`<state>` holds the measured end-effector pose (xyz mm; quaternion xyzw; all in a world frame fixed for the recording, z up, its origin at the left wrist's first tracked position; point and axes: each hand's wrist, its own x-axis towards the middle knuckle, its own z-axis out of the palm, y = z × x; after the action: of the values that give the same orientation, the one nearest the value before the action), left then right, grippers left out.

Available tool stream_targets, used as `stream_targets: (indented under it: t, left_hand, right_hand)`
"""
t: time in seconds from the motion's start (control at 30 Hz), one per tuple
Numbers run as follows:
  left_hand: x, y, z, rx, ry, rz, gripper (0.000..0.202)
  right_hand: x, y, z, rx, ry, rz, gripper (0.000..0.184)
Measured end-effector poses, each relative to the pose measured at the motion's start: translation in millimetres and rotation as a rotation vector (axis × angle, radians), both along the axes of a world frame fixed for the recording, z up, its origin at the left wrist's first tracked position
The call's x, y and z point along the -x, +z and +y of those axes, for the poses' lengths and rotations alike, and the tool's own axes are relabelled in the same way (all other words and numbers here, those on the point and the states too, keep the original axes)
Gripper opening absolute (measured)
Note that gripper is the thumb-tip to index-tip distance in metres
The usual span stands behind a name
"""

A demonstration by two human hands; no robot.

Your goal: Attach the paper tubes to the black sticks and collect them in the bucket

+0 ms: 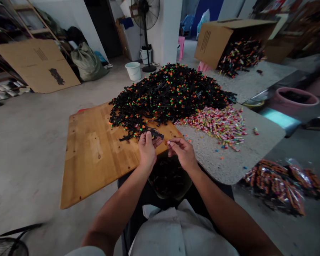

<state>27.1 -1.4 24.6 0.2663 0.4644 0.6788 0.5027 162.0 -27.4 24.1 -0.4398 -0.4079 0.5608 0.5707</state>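
Observation:
Over the near edge of the wooden board, my left hand [148, 147] is closed on a small black toy gun [157, 134]. Close beside it, my right hand [183, 152] pinches a tiny pale pink and white piece [169, 142], too small to name surely. A little gap parts the two hands. Beyond them rises a big heap of black toy guns [173, 92] with orange and green tips. To the right lies a pile of small, brightly wrapped tubes [221, 124], pink, red and yellow. Below my hands, between my legs, stands a container [170, 177] with dark pieces inside.
The wooden board [96, 153] adjoins a grey speckled table [210, 163]. At the back right, a cardboard box [214, 42] lies tipped, spilling more toys. Packed plastic bags [277, 185] rest on the floor at right, near a pink tub [296, 97]. A fan [145, 32] stands behind.

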Motion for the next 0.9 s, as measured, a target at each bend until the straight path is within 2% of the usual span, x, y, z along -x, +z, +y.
stream_targets:
  t: [0.13, 0.3, 0.5, 0.7, 0.9]
  left_hand:
    - [-4, 2.7, -1, -0.034, -0.046, -0.032, 0.041]
    - [-9, -0.7, -8, -0.041, -0.051, -0.038, 0.042]
    - [-9, 1.1, -13, -0.069, -0.051, 0.068, 0.040]
    - [-11, -2.7, -17, -0.058, -0.017, 0.130, 0.041]
    - [-19, -2.5, -23, -0.037, 0.017, 0.128, 0.034]
  right_hand:
    - [7, -1.3, -5, 0.088, 0.017, 0.069, 0.039]
    - [6, -1.6, -5, 0.112, 0.003, 0.160, 0.036]
    - [4, -1.7, -4, 0.143, -0.004, 0.227, 0.032]
    - [15, -7.5, -12, 0.086, -0.205, 0.082, 0.031]
    - [24, 0.1, -12, 0.173, -0.210, 0.410, 0.031]
